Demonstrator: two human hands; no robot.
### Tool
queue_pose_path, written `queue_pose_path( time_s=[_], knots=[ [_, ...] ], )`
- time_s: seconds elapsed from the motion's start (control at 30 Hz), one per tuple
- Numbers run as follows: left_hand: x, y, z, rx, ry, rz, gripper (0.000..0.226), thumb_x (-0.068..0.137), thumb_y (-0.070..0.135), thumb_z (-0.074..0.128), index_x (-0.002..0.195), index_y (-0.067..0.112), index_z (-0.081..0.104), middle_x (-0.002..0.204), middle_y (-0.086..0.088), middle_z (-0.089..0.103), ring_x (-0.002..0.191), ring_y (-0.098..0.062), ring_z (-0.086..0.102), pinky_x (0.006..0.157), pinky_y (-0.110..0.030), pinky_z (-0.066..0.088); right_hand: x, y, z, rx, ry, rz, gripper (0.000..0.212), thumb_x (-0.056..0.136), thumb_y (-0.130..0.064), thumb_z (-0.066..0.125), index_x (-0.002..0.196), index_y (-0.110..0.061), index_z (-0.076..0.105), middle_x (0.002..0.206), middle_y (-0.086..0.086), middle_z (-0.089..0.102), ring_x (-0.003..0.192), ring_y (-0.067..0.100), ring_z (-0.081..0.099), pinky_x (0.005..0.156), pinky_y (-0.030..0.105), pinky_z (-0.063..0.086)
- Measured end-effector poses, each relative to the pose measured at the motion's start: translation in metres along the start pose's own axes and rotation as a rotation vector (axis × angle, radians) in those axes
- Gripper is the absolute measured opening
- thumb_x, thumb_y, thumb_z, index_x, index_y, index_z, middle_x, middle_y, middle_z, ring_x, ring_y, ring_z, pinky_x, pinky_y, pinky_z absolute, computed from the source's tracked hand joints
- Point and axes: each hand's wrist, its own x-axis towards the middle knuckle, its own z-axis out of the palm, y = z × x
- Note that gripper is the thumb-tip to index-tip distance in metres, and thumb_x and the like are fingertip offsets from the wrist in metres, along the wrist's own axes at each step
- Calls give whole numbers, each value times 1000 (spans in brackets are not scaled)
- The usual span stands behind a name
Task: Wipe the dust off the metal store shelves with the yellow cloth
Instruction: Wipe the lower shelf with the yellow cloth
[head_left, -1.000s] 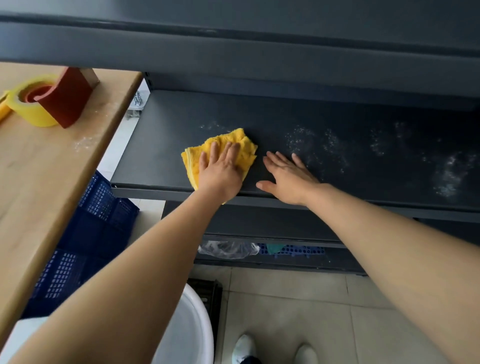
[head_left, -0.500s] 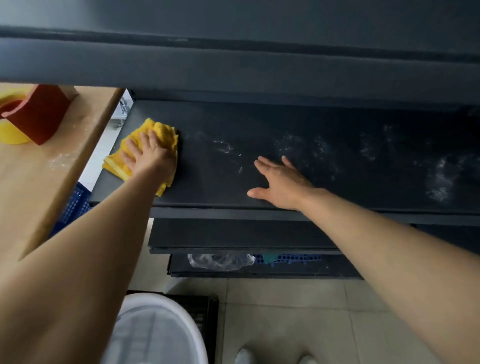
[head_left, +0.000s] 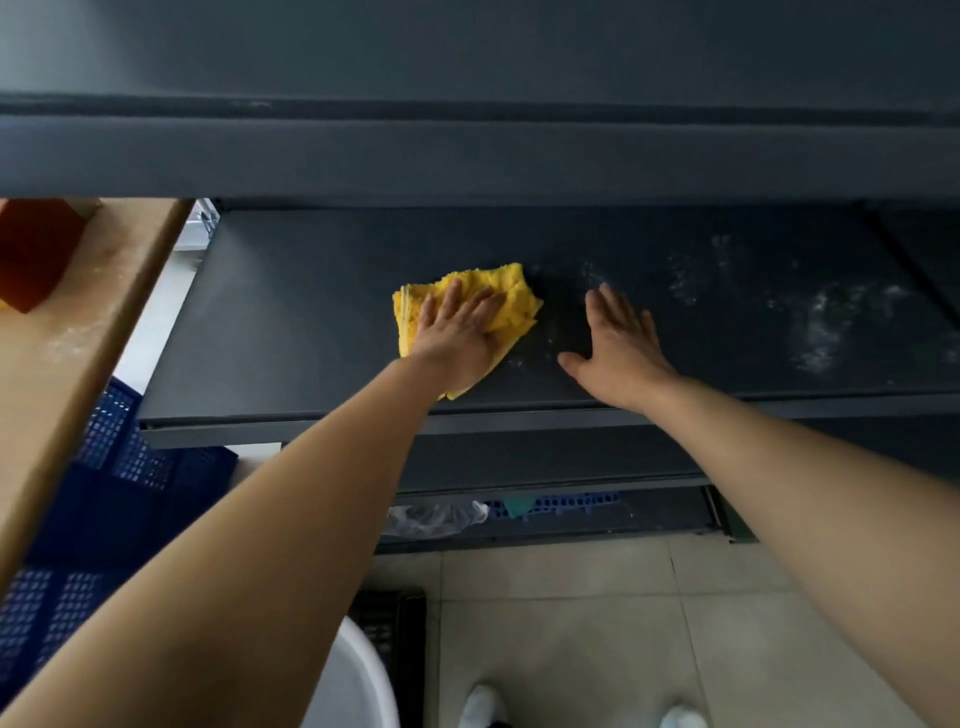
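A crumpled yellow cloth (head_left: 506, 296) lies on the dark metal shelf (head_left: 291, 322), near its middle. My left hand (head_left: 457, 338) presses flat on the cloth, fingers spread over it. Just to the right, my right hand (head_left: 618, 348) rests palm-down on the bare shelf, fingers apart, holding nothing. White dust patches (head_left: 821, 332) cover the shelf's right part. The shelf left of the cloth looks free of dust.
An upper shelf (head_left: 467, 150) overhangs the work area. A wooden table (head_left: 67, 364) with a red block (head_left: 31, 249) stands at the left. Blue crates (head_left: 104, 499), a white basin (head_left: 358, 680) and a tiled floor lie below.
My left hand slid the cloth from the shelf's left end back right toward the middle, close to my right hand. The right hand has stayed in about the same place on the shelf.
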Motion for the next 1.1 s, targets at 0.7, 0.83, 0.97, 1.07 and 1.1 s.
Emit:
queue_pose_path(
  time_s=[0.7, 0.83, 0.97, 1.07, 1.1],
  knots=[
    [-3, 108, 28, -51, 43, -367, 60, 99, 32, 25, 150, 24, -5, 159, 6, -12, 145, -24, -19, 117, -47, -12, -24, 113, -12, -61, -119, -16, 96, 89, -62, 44, 152, -8, -5, 161, 8, -8, 148, 22, -7, 120, 38, 1],
    [11, 165, 41, -26, 28, -212, 61, 98, 33, 25, 149, 23, -7, 159, 4, -12, 144, -25, -21, 116, -48, -14, -22, 123, -10, -13, -119, -31, 91, 92, -57, 45, 152, -10, -5, 161, 6, -8, 148, 20, -5, 120, 37, 2],
    [8, 153, 43, 2, 64, -149, 58, 99, 36, 23, 150, 23, -2, 159, 5, -8, 145, -23, -18, 117, -45, -12, -20, 123, -7, 0, -113, -55, 88, 93, -55, 43, 152, -9, -4, 161, 6, -8, 148, 20, -6, 120, 37, 3],
    [3, 125, 38, -1, 86, -181, 57, 99, 39, 19, 150, 22, 0, 159, 7, -7, 145, -22, -17, 117, -43, -11, -20, 126, -8, -1, -133, -65, 87, 93, -56, 42, 152, -11, -5, 161, 5, -10, 148, 19, -7, 120, 37, 2],
    [2, 113, 36, 3, 99, -226, 58, 99, 40, 19, 150, 22, 0, 159, 7, -7, 145, -22, -17, 118, -43, -11, -19, 126, -9, -6, -137, -67, 87, 93, -56, 42, 152, -11, -4, 161, 5, -9, 148, 19, -6, 120, 37, 2]
  ],
)
